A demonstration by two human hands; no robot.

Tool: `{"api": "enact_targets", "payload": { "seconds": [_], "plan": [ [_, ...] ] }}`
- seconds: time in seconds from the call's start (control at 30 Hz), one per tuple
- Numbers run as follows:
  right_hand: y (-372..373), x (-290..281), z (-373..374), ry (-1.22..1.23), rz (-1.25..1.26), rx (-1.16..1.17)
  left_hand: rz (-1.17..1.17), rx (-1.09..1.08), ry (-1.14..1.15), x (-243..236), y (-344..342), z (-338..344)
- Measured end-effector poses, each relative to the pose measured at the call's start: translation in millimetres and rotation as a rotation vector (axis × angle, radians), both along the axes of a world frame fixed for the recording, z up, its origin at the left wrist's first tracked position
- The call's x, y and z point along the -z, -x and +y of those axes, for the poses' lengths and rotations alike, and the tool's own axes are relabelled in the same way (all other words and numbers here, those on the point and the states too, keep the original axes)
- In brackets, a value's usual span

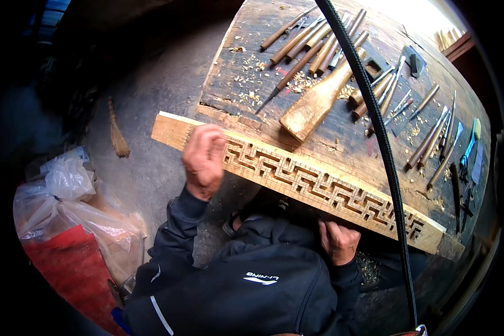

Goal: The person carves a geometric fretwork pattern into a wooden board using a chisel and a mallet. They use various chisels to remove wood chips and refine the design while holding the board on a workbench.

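A long pale wooden board (313, 178), carved with a pierced meander lattice, stands on edge along the near side of the workbench. Near its left end, my left hand (203, 159) grips it, fingers bent over the upper edge; the hand is slightly blurred. My right hand (340, 242) is closed just below the board's lower edge, right of the middle. Whatever is inside those fingers, if anything, is hidden. Behind the board lies a wooden mallet (319, 103) with a thick head. Several wooden-handled chisels (311, 43) are spread beyond the mallet.
More carving tools (431, 140) lie across the right of the workbench (235, 78), among wood shavings. A black cord (375, 112) hangs across the view, in front of the board. On the floor at left are a small broom (117, 134), a plastic bag (73, 190) and a red sheet (67, 274).
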State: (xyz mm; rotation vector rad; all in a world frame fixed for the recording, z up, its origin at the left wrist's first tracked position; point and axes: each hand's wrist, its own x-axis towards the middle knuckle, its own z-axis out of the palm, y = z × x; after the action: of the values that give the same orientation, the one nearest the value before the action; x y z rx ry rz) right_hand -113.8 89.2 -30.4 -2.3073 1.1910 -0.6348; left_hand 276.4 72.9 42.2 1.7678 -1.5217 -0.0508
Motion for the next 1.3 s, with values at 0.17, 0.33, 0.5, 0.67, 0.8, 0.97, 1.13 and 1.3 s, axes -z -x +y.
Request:
{"api": "enact_targets", "payload": {
  "seconds": [0.17,0.33,0.5,0.67,0.8,0.97,1.13,1.3],
  "plan": [
    [-12.4,-26.3,-8.8,0.043,-0.122,-0.094,-0.371,-0.195,0.03,17.1,-63.0,30.0],
    [-13.0,-79.4,-27.6,0.294,-0.091,-0.204,-0.384,-0.083,-0.047,30.9,-88.3,15.9],
    [-37.0,-74.2,-61.1,0.351,-0.061,-0.009,-0.319,0.056,0.014,73.9,-118.2,6.9],
    [-24.2,-53.2,-65.0,0.297,-0.016,0.101,-0.283,0.057,-0.005,99.6,-108.1,9.6],
    [11.3,-46.3,-59.9,0.313,-0.069,0.217,-0.341,0.065,-0.037,71.5,-63.6,4.8],
    [39.2,-58.3,-61.8,0.336,-0.066,0.264,-0.322,0.023,-0.058,62.1,-16.9,3.4],
    [71.4,-62.1,-69.4,0.375,-0.028,0.322,-0.352,0.035,-0.033,59.2,32.7,-3.9],
    [114.5,-74.8,-87.5,0.502,0.102,0.364,-0.297,0.025,-0.04,59.2,78.9,-11.4]
  ]
}}
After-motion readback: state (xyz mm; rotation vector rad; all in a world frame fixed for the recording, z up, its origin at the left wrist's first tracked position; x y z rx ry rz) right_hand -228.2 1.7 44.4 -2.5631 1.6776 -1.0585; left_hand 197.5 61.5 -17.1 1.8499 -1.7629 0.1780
